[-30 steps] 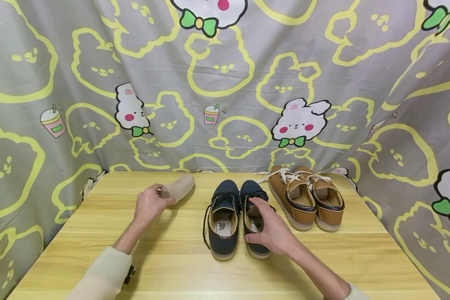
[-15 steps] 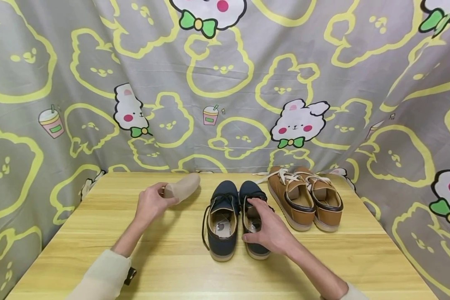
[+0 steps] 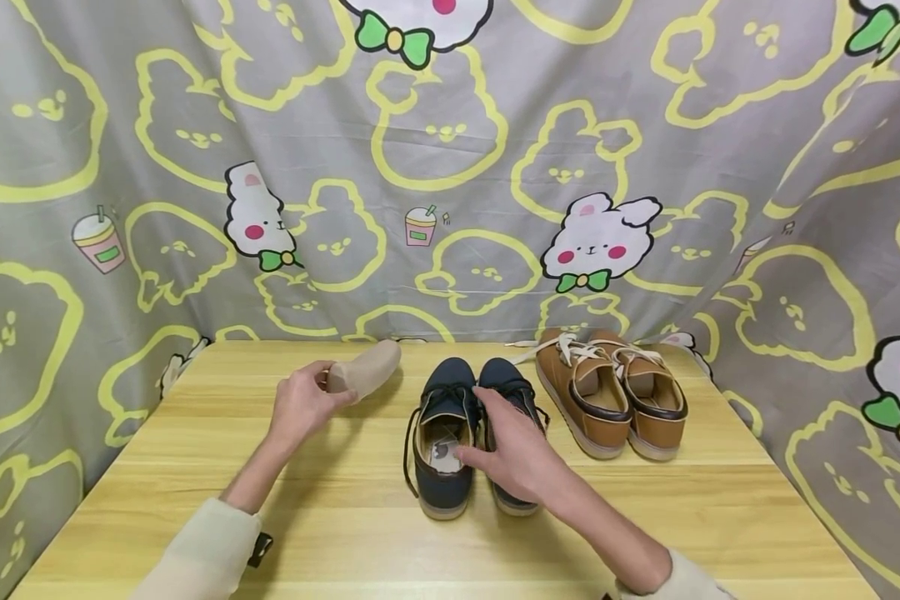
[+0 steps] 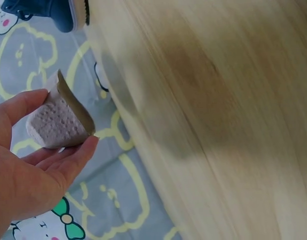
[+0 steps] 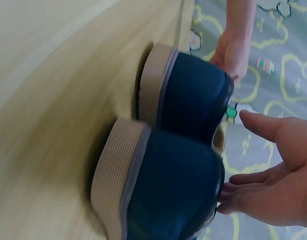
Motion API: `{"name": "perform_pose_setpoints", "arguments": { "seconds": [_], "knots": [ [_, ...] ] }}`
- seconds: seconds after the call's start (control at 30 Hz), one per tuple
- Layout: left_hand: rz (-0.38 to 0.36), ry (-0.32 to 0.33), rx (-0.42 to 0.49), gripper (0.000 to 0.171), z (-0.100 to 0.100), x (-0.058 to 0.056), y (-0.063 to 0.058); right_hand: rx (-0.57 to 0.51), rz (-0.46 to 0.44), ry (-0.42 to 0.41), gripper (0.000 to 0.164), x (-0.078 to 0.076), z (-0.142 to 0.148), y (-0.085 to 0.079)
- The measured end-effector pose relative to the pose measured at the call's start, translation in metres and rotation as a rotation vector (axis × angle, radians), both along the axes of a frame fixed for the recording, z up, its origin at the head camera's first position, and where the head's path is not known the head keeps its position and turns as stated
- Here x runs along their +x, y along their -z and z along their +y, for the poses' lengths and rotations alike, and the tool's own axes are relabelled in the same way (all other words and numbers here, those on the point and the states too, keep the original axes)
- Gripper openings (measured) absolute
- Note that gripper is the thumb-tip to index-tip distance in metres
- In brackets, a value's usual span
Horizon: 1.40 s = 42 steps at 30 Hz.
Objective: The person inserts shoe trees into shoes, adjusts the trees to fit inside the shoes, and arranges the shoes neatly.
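My left hand point(image 3: 305, 406) pinches a beige moulded-pulp shoe insert point(image 3: 367, 371) by its wide end, above the table's left half. In the left wrist view the insert point(image 4: 58, 122) shows a pitted face and a folded edge between thumb and fingers. My right hand point(image 3: 521, 454), fingers extended and thumb apart, is over the right navy shoe point(image 3: 508, 375), hiding much of it. Its thumb reaches toward the left navy shoe point(image 3: 446, 492), whose pale insole shows. The right wrist view shows the heels point(image 5: 168, 185) near my fingertips; whether they touch cannot be told.
A pair of brown shoes point(image 3: 596, 442) with white laces stands at the back right, toes toward the curtain. The wooden table point(image 3: 330, 533) ends against a grey patterned curtain point(image 3: 487, 192). A loose dark lace point(image 3: 407, 458) hangs beside the left navy shoe.
My right hand has shifted left, from over the right navy shoe toward the left one. The insert in my left hand moved slightly right at first, then stayed nearly still.
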<state>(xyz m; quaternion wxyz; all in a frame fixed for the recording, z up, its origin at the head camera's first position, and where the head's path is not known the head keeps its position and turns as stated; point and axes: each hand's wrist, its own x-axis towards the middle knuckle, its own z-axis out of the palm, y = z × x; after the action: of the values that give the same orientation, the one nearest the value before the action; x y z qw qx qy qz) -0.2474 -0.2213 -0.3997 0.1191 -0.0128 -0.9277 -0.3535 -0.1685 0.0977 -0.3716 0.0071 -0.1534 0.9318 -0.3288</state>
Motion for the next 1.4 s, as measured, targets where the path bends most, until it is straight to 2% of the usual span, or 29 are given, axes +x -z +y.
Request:
{"name": "perform_pose_setpoints", "arguments": {
  "seconds": [0.17, 0.33, 0.6, 0.77, 0.93, 1.13, 1.4],
  "knots": [
    [-0.007, -0.001, 0.003, 0.058, 0.0, 0.001, -0.003, -0.033, -0.056, -0.022, 0.099, 0.004, -0.016, 0.002],
    [-0.029, 0.008, 0.038, 0.062, 0.002, 0.004, -0.01, -0.033, -0.069, -0.017, 0.107, 0.005, -0.022, 0.01],
    [0.005, 0.049, 0.025, 0.055, 0.007, 0.011, -0.025, -0.072, -0.11, -0.042, 0.121, 0.003, -0.023, 0.015],
    [-0.043, 0.09, 0.042, 0.056, 0.011, 0.016, -0.035, -0.042, -0.114, -0.062, 0.121, 0.002, -0.018, 0.016],
    [-0.093, 0.144, 0.049, 0.058, 0.016, 0.028, -0.053, -0.025, -0.104, -0.075, 0.118, 0.001, -0.014, 0.016],
    [-0.103, 0.196, 0.041, 0.057, 0.019, 0.041, -0.07, -0.034, -0.093, -0.055, 0.117, 0.001, -0.014, 0.018],
    [-0.092, 0.234, 0.064, 0.056, 0.024, 0.052, -0.081, -0.053, -0.087, -0.054, 0.116, 0.001, -0.014, 0.02]
  ]
}}
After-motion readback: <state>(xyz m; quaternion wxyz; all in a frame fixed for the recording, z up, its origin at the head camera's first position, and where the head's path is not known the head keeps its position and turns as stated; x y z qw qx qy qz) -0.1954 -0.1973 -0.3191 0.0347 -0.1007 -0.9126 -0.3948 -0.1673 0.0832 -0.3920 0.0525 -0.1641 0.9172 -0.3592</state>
